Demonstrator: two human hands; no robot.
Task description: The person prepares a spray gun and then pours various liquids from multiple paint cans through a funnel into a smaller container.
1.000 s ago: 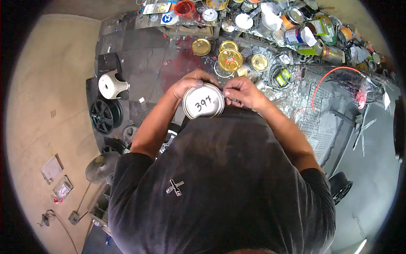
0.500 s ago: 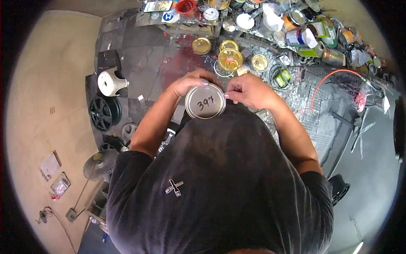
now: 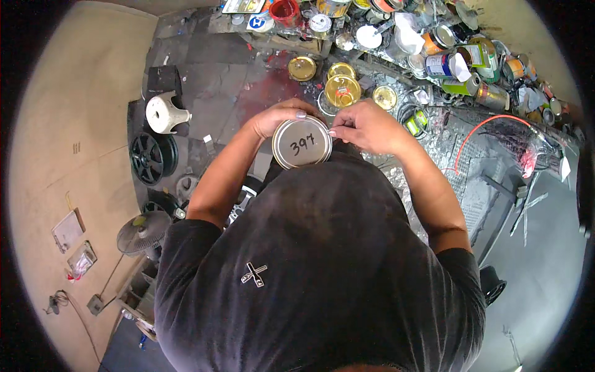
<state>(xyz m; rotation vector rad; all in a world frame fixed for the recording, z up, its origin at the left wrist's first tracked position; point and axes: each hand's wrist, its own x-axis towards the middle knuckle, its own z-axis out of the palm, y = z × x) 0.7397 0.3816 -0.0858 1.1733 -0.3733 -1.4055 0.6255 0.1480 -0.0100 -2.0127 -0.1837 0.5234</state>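
Note:
A round paint can [image 3: 291,152], its silvery lid facing up with dark handwriting on it, is held close against my black shirt. My left hand [image 3: 282,118] grips it from the far left, thumb along the rim. At the can's right edge, my right hand [image 3: 369,129] is closed in a pinch, fingertips touching the rim. Whatever those fingers hold, if anything, is too small to make out. The can's sides are mostly hidden. Just beyond my hands are gold-coloured lids or cans [image 3: 343,91], with another gold-lidded can [image 3: 302,69] farther left.
Crowded paint cans, a red cup [image 3: 285,12] and bottles line the far bench. A white stool [image 3: 166,114], a dark wheel rim [image 3: 150,158] and a fan [image 3: 144,234] stand on the left. An orange hose [image 3: 496,118] curves at the right.
My view has shifted slightly, so the bench items appear a little lower and to the right. Both hands keep the same grip, with the can tilted slightly differently.

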